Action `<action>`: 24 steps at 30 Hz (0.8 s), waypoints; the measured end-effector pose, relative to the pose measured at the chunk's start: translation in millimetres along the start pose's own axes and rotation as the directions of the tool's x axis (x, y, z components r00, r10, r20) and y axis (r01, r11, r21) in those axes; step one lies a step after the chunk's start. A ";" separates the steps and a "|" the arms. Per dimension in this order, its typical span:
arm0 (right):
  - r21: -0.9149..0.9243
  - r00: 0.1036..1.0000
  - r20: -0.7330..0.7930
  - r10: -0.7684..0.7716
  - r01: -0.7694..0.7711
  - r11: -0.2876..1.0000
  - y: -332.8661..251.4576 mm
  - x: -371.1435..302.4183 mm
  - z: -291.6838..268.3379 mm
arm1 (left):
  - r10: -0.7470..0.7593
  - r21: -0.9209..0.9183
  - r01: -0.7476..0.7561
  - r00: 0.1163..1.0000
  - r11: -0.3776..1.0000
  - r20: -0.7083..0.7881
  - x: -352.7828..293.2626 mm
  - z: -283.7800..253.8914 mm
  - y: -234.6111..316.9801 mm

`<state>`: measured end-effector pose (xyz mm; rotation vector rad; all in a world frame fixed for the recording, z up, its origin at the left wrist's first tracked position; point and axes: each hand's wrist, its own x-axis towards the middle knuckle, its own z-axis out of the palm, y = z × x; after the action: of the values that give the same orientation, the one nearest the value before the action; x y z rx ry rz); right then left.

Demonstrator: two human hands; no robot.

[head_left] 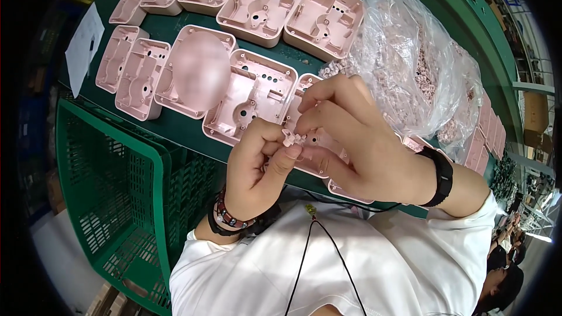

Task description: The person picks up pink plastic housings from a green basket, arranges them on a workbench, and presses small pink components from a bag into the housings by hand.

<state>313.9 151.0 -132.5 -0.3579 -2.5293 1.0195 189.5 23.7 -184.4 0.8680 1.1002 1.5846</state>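
Left hand (pixel 255 162) pinched the small pink molded fitting (pixel 291 138), probably to steady it; right hand (pixel 367 145) half-curled alongside, grip unclear.

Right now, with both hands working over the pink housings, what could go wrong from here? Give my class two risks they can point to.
1. The small pink part is at the fingertips of the left hand, so it might slip and drop into an open pink housing.
2. The right hand is near the clear plastic bag; a bump could scatter loose pieces at its edge.
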 end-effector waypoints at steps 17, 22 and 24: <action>-0.261 0.995 0.099 0.029 -0.002 0.965 49.8 73.3 33.1 | 0.108 -0.104 -0.141 0.955 0.985 -0.277 5.0 -48.3 -7.1; -0.594 0.969 0.237 -0.075 0.205 0.778 72.2 88.5 63.1 | 0.114 -0.220 -0.259 0.851 0.941 -0.513 0.6 -55.7 -3.5; -0.625 0.963 0.261 -0.070 0.224 0.748 72.5 89.5 65.5 | 0.117 -0.194 -0.254 0.841 0.948 -0.528 1.3 -56.6 -7.1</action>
<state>211.5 195.5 -203.9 -0.2231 -3.0031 0.0720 139.8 12.1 -209.9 0.3877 1.1546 2.1489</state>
